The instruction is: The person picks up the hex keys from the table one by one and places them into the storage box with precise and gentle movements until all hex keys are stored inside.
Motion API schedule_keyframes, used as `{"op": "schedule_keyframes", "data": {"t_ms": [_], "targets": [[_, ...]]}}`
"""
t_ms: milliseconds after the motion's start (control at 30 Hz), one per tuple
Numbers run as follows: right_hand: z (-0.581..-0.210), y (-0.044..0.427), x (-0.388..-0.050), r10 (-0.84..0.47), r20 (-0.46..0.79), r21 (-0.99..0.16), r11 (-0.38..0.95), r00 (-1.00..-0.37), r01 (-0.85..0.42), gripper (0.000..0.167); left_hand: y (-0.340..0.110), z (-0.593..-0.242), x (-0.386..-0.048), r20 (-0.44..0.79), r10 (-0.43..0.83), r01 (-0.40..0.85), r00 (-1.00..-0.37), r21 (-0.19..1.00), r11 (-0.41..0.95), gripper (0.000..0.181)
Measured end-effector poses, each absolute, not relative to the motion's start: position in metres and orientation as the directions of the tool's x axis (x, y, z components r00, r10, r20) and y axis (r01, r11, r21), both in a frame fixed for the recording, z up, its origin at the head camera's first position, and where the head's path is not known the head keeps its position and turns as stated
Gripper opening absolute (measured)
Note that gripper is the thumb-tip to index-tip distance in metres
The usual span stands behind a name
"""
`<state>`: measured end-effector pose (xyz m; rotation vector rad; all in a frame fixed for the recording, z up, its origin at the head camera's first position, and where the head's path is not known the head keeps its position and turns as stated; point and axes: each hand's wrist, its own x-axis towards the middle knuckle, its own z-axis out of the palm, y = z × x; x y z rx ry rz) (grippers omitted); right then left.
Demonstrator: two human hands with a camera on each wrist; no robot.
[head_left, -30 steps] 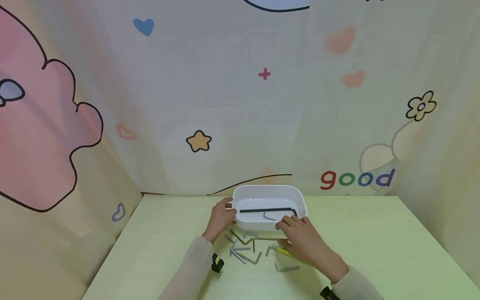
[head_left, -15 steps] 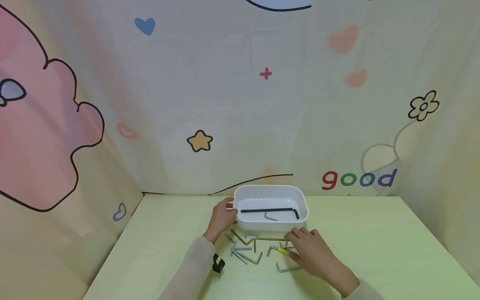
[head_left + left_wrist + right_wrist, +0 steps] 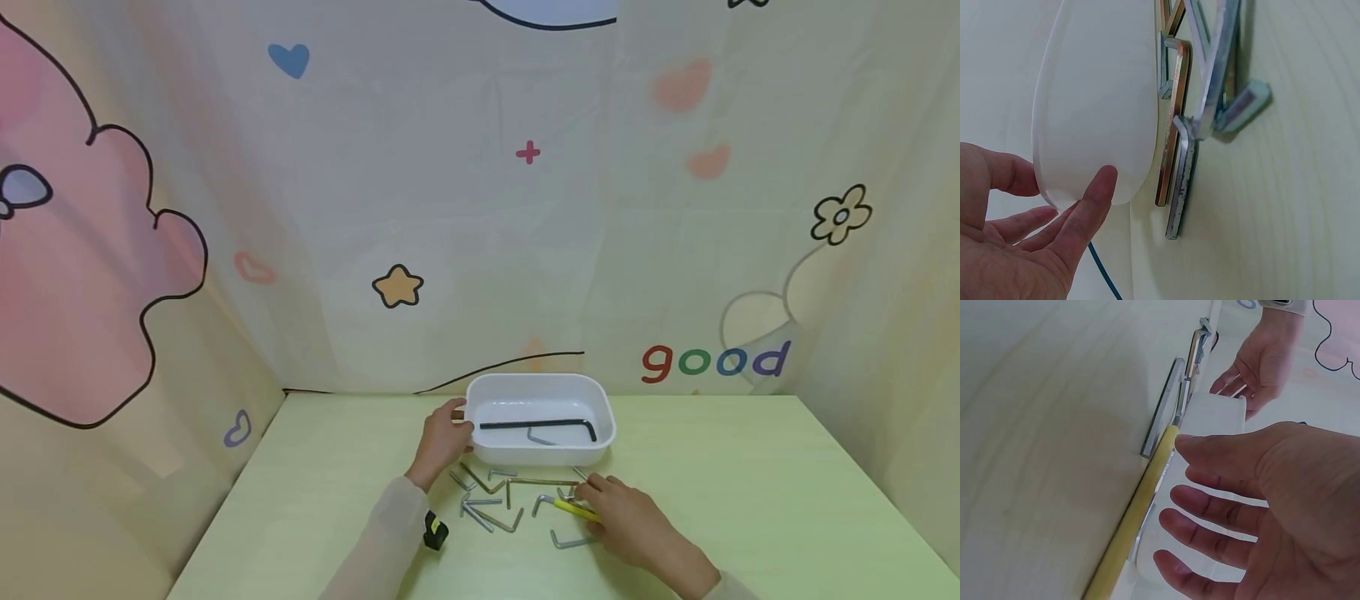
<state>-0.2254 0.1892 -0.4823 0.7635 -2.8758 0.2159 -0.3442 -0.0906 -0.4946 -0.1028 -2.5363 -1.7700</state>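
My left hand holds the left end of a white plastic tray, its thumb and fingers on the tray wall. Inside the tray lie a long black hex key and a small silver hex key. My right hand hovers low at the right of the loose keys, beside a hex key with a yellow sleeve. In the right wrist view its fingers are spread and loosely bent, and the thumb tip is at the yellow sleeve; whether they touch I cannot tell.
Several silver and brass-coloured hex keys lie on the pale green table in front of the tray, among them a long brass one and a silver one near the right hand. A printed cloth hangs behind the table.
My right hand has drawn back from the tray's front right rim, down to the yellow-sleeved hex key on the table. The left hand stays at the tray's left end.
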Motion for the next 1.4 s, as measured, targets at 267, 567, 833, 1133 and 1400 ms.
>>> {"op": "schedule_keyframes", "data": {"t_ms": [267, 567, 833, 1133, 1400], "targets": [[-0.491, 0.188, -0.228, -0.464, 0.14, -0.143, 0.865, -0.875, -0.481, 0.029, -0.091, -0.496, -0.345, 0.086, 0.032, 0.091, -0.996, 0.934, 0.347, 0.052], [-0.494, 0.187, -0.229, -0.47, 0.166, -0.154, 0.856, -0.867, -0.494, 0.03, -0.091, -0.496, -0.345, 0.085, 0.028, 0.089, -0.996, 0.934, 0.347, 0.051], [-0.494, 0.187, -0.228, -0.445, 0.163, -0.173, 0.866, -0.881, -0.469, 0.029, -0.091, -0.495, -0.344, 0.093, 0.027, 0.097, -0.995, 0.932, 0.349, 0.051], [-0.499, 0.196, -0.227, -0.427, 0.189, -0.169, 0.873, -0.884, -0.457, 0.022, -0.092, -0.495, -0.344, 0.089, 0.028, 0.093, -0.996, 0.933, 0.348, 0.051], [-0.5, 0.199, -0.227, -0.425, 0.186, -0.189, 0.869, -0.886, -0.457, 0.019, -0.092, -0.497, -0.344, 0.082, 0.033, 0.089, -0.996, 0.931, 0.353, 0.051]]}}
